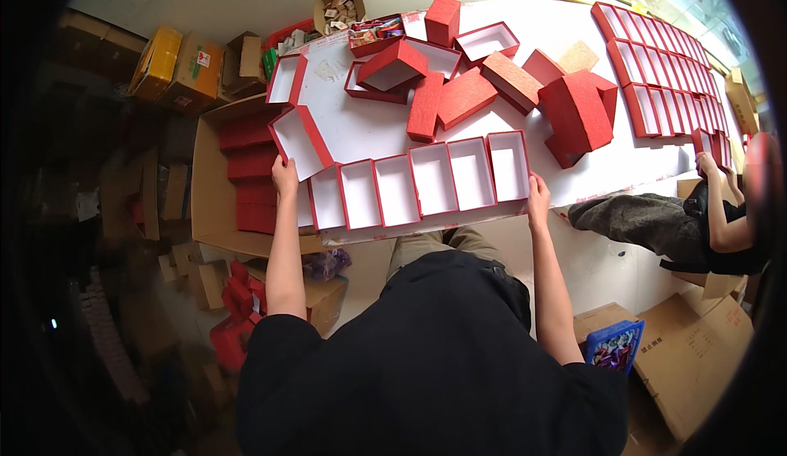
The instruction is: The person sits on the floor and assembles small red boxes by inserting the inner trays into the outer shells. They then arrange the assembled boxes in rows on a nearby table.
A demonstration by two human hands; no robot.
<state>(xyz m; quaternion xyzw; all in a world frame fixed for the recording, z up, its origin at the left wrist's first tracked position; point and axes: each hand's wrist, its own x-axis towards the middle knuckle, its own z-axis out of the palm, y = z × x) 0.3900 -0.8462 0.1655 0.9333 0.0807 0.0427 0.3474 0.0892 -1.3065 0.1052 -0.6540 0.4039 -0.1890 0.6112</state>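
A row of open red boxes with white insides (397,191) runs along the near edge of the white table, side by side. My left hand (285,176) grips the near corner of a tilted open red box (302,142) at the row's left end. At the other end, my right hand (538,201) has its fingers closed at the near right corner of the last open red box (509,166). Parts of the fingers of both hands are hidden by the box walls.
Loose red boxes and lids (467,97) lie jumbled farther back. Filled rows of open red boxes (656,71) stand at the far right, near a co-worker's hand (707,163). Left of the table is a large carton (215,210) holding red boxes. A blue crate (615,344) sits low right.
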